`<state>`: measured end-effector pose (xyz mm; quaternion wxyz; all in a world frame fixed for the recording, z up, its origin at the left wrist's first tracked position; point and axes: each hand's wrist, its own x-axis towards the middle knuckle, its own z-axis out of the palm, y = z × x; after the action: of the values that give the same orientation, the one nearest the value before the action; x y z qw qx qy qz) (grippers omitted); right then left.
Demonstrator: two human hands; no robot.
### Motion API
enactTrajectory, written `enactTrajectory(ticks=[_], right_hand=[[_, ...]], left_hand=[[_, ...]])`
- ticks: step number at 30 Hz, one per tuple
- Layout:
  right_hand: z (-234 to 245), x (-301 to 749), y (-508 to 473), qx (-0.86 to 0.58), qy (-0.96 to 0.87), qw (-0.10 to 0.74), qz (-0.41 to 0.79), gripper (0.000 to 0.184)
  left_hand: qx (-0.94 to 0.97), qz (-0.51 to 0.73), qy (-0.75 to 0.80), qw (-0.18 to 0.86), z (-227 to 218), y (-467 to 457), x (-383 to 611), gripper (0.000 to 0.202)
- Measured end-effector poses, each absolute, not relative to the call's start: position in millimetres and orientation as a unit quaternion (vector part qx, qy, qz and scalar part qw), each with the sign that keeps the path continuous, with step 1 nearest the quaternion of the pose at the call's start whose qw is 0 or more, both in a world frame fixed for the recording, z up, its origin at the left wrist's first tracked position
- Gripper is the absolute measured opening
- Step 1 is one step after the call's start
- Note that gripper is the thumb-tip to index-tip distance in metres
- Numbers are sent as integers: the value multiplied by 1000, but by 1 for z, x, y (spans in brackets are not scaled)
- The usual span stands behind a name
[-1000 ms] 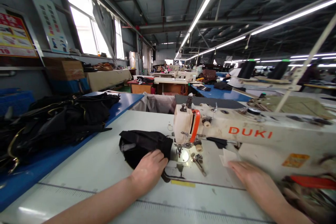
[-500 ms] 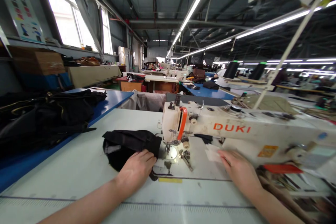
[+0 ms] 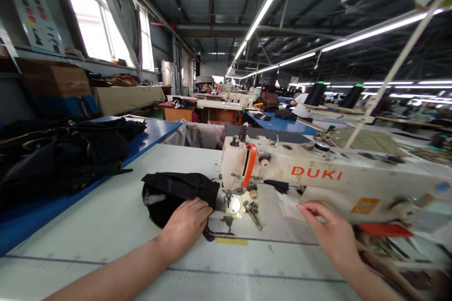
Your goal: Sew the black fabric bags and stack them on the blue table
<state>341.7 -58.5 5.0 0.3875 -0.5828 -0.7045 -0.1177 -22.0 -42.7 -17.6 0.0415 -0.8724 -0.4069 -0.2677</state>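
Observation:
My left hand (image 3: 188, 221) is closed over the lower right edge of a black fabric piece (image 3: 178, 187), which lies bunched on the table left of the needle; its fingertips are partly hidden. A small grey strip shows on that fabric. Between thumb and forefinger, my right hand (image 3: 330, 228) pinches a thin white piece (image 3: 290, 207), paper or cloth, I cannot tell which. It is beneath the arm of the white sewing machine (image 3: 275, 162). A small dark scrap (image 3: 276, 186) lies behind it. The machine's needle plate (image 3: 233, 205) is lit and bare.
A metal guide (image 3: 254, 214) sits right of the needle. Black garments or bags (image 3: 70, 155) are heaped on a blue table (image 3: 155, 134) to the left. A printed ruler (image 3: 197, 275) runs along the front. Dark thread cones (image 3: 315, 94) stand behind the machine.
The view has shifted slightly. My right hand has lifted and turned a little, its thumb and forefinger now forming a visible pinch on the white piece. My left hand stays on the black fabric.

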Motion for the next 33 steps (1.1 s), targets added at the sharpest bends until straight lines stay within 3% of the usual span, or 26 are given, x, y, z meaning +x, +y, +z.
enactTrajectory(ticks=[4,11,16,24,33], right_hand=[[6,285,-87,-461,-800,385,5,14],[2,199,-72,-260,-900,342,66,21],[-5,189,-47,-289,-912,281,77,25],[-3,202,-47,-341,-899,260,91,36],[4,202,-58,-365,-903,185,128,37]], left_hand=[[-850,-320,-419,19,-18,-42,-21,23],[-824,-404,-395,30,-18,-38,-24,24],[-842,-393,-368,45,-17,-38,-26,26],[-888,-242,-389,34,-17,-41,-21,20],[-889,-277,-355,79,-14,-41,-18,23]])
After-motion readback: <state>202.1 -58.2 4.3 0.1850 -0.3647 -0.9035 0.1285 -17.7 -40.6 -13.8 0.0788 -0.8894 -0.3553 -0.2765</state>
